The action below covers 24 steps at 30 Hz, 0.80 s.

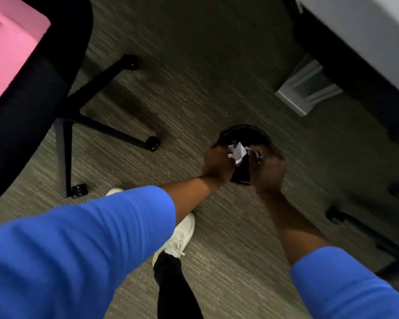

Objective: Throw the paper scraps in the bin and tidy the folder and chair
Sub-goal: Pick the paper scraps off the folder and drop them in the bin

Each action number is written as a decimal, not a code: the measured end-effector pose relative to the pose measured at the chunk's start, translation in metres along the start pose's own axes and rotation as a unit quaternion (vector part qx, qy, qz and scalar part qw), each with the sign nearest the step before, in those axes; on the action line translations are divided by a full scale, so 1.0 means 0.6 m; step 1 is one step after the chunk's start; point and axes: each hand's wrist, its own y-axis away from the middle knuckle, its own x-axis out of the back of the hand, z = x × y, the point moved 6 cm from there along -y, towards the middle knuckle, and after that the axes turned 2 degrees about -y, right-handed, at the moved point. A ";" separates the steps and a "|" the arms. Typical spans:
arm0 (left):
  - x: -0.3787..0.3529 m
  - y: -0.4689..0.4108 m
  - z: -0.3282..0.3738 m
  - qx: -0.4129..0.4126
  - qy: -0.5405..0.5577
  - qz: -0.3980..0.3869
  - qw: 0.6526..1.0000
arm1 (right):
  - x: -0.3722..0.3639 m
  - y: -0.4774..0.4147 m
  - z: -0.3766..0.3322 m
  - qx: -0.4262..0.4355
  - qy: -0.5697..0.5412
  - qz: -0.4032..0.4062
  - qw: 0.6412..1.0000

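head view: both hands (219, 163) (scraps (237, 153)) over bin (244, 134)

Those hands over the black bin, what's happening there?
A person in blue sleeves holds white paper scraps between the left hand and right hand, right above a small black bin on the carpet. More scraps lie on a pink folder on the black chair beside them.

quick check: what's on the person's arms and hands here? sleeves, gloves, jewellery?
Both arms wear bright blue sleeves, the left sleeve and right sleeve ending short of the wrists with forearms bare. The left hand and right hand are ungloved. No watch or bracelet shows; the frame is too blurred to tell about rings.
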 end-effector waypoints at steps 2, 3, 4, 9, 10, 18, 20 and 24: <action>-0.029 -0.016 0.001 0.009 -0.026 -0.036 0.999 | -0.009 -0.010 0.018 0.000 0.006 -0.001 1.000; -0.044 -0.025 -0.003 0.011 -0.040 -0.053 0.998 | -0.013 -0.013 0.025 -0.009 0.005 -0.004 1.000; -0.054 -0.032 -0.007 0.022 -0.051 -0.077 0.995 | -0.016 -0.016 0.033 -0.022 0.000 -0.004 1.000; -0.079 -0.049 -0.012 0.000 -0.103 -0.126 0.987 | -0.014 -0.025 0.056 -0.054 0.005 -0.012 0.998; -0.077 -0.046 -0.009 -0.005 -0.109 -0.136 0.985 | -0.011 -0.023 0.053 -0.045 0.011 -0.012 0.999; -0.024 0.002 -0.006 -0.011 -0.106 -0.217 0.970 | 0.011 -0.003 -0.029 0.000 0.027 -0.029 0.999; 0.010 0.022 -0.001 -0.010 -0.123 -0.230 0.965 | 0.009 0.000 -0.063 0.002 0.022 -0.042 0.999; 0.100 0.048 -0.022 0.019 -0.124 -0.180 0.976 | 0.009 0.000 -0.172 0.034 -0.014 -0.059 0.998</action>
